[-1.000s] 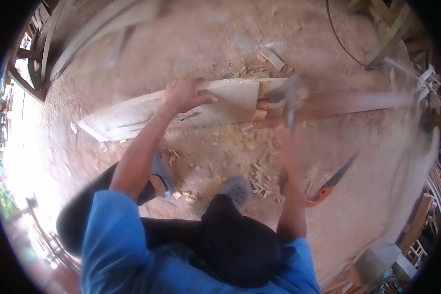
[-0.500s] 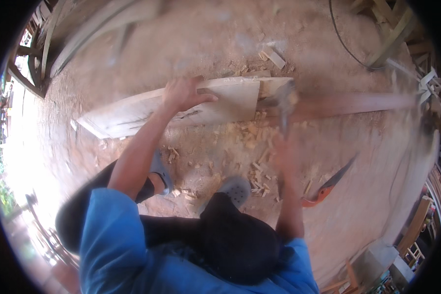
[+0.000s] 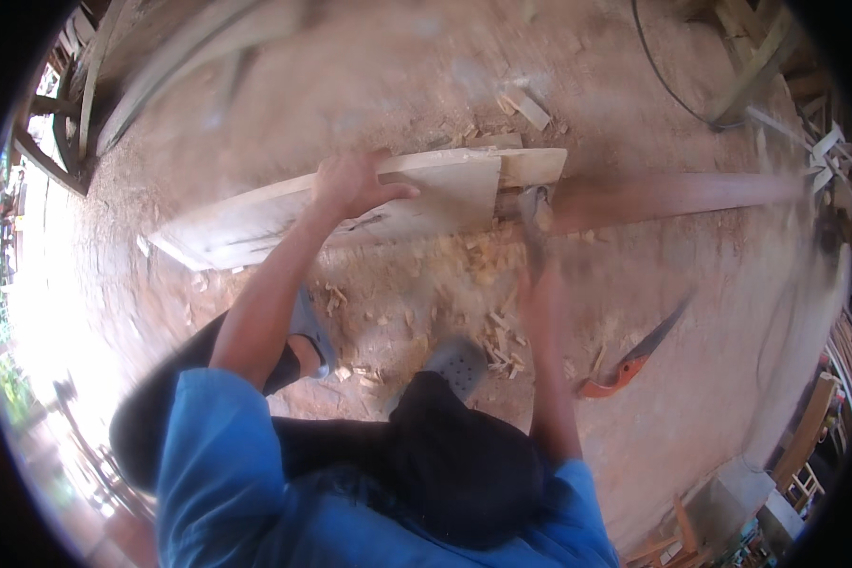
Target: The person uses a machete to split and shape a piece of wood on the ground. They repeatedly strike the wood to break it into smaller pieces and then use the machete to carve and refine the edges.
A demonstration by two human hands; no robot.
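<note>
A wide pale wooden board (image 3: 417, 194) stands tilted on its edge across the ground, with a narrower tongue of wood at its right end. My left hand (image 3: 355, 185) grips its upper edge, thumb on the near face and fingertips hidden behind. My right hand (image 3: 540, 298) is closed round the handle of a hatchet-like tool (image 3: 537, 213), blurred by motion. The tool's metal head is just below the tongue at the board's right end. Beneath that end lies a long reddish-brown timber (image 3: 672, 197), running right.
Wood chips (image 3: 504, 346) litter the ground near my shoes (image 3: 459, 367). A handsaw with an orange handle (image 3: 615, 381) lies to the right. Beyond the board is a loose offcut (image 3: 530, 109). A dark cable (image 3: 667, 90) curves at the far right, beside stacked timber (image 3: 762, 71).
My right hand has brought the tool down and slightly left, from over the board's right end to just below it. My left hand and the board have hardly moved.
</note>
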